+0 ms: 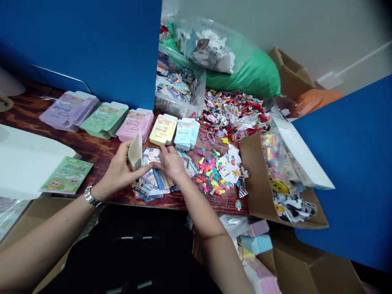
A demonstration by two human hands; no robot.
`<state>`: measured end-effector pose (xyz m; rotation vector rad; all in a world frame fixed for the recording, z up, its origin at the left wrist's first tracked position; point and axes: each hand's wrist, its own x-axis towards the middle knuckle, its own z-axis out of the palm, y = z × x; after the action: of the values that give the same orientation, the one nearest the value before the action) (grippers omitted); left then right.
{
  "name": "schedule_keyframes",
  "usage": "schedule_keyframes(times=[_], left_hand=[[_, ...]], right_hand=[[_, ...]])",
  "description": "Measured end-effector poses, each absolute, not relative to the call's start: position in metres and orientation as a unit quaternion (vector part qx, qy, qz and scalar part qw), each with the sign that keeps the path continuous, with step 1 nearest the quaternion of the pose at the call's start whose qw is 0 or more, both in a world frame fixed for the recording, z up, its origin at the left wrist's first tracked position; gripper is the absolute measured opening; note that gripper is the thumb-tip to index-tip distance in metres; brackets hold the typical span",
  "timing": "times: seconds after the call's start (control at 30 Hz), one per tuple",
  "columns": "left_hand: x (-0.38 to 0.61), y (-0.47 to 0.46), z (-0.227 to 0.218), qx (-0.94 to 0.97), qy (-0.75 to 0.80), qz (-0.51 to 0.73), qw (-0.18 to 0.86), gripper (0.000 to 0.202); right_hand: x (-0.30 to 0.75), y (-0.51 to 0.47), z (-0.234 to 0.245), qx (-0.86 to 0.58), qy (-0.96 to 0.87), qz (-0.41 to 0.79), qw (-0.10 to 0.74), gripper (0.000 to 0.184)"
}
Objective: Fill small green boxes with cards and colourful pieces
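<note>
**Wood-Grain Table Carrying Card Boxes and Loose Pieces**

The dark red-brown table [82, 143] is carrying a row of flattened printed card boxes: a lilac stack [69, 111], a green stack [105, 119], a pink stack [135, 124], a yellow stack [163, 129] and a pale blue stack [186, 133]. A heap of printed cards [151, 175] is lying in front of them, bright small cutouts [212, 173] are scattering just beside it, and a clear plastic bin [177, 104] is standing behind.

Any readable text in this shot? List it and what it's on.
Nothing can be quoted; no wording is legible.
Green booklet: large title characters, too blurred to read.
Lilac carton blanks, green carton blanks, pink carton blanks, yellow carton blanks, pale blue carton blanks: printed titles, too small to read.
Printed cards: print too small and blurred to read.
</note>
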<state>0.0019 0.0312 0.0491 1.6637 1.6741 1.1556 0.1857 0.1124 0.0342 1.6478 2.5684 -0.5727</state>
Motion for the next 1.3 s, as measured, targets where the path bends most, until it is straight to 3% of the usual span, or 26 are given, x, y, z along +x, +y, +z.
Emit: schedule_keyframes(times=[0.1, 0.2, 0.3, 0.4, 0.5, 0.57, 0.7, 0.93, 1.1, 1.23, 1.3], left_hand=[[-0.004, 0.029, 0.04, 0.624, 0.607, 0.412, 0.269, 0.085], [-0.011, 0.025, 0.032, 0.633, 0.602, 0.402, 0.276, 0.09], [-0.016, 0.021, 0.024, 0.623, 0.617, 0.403, 0.261, 0.087], [-0.016, 0.019, 0.021, 0.605, 0.641, 0.415, 0.227, 0.081], [-0.011, 0.02, 0.022, 0.584, 0.672, 0.413, 0.192, 0.074], [-0.007, 0.022, 0.023, 0.576, 0.684, 0.409, 0.179, 0.071], [0.002, 0.025, 0.024, 0.591, 0.68, 0.399, 0.17, 0.071], [0.014, 0.025, 0.026, 0.63, 0.654, 0.384, 0.166, 0.066], [0.019, 0.027, 0.023, 0.65, 0.652, 0.357, 0.159, 0.068], [0.022, 0.032, 0.018, 0.659, 0.655, 0.336, 0.155, 0.085], [0.024, 0.033, 0.017, 0.667, 0.649, 0.328, 0.162, 0.089]], right_hand=[[0.169, 0.113, 0.032, 0.531, 0.827, -0.182, 0.04, 0.069], [0.17, 0.114, 0.028, 0.512, 0.837, -0.192, -0.012, 0.059], [0.18, 0.117, 0.025, 0.482, 0.831, -0.236, -0.143, 0.038], [0.19, 0.122, 0.025, 0.46, 0.768, -0.304, -0.325, 0.026], [0.195, 0.122, 0.032, 0.46, 0.65, -0.366, -0.481, 0.037], [0.196, 0.117, 0.04, 0.458, 0.607, -0.371, -0.533, 0.046], [0.192, 0.099, 0.05, 0.461, 0.652, -0.31, -0.516, 0.055], [0.186, 0.079, 0.05, 0.426, 0.772, -0.199, -0.427, 0.03], [0.212, 0.07, 0.047, 0.378, 0.843, -0.144, -0.354, 0.026], [0.282, 0.074, 0.039, 0.466, 0.769, -0.127, -0.419, 0.03], [0.327, 0.082, 0.033, 0.555, 0.728, -0.113, -0.386, 0.029]])
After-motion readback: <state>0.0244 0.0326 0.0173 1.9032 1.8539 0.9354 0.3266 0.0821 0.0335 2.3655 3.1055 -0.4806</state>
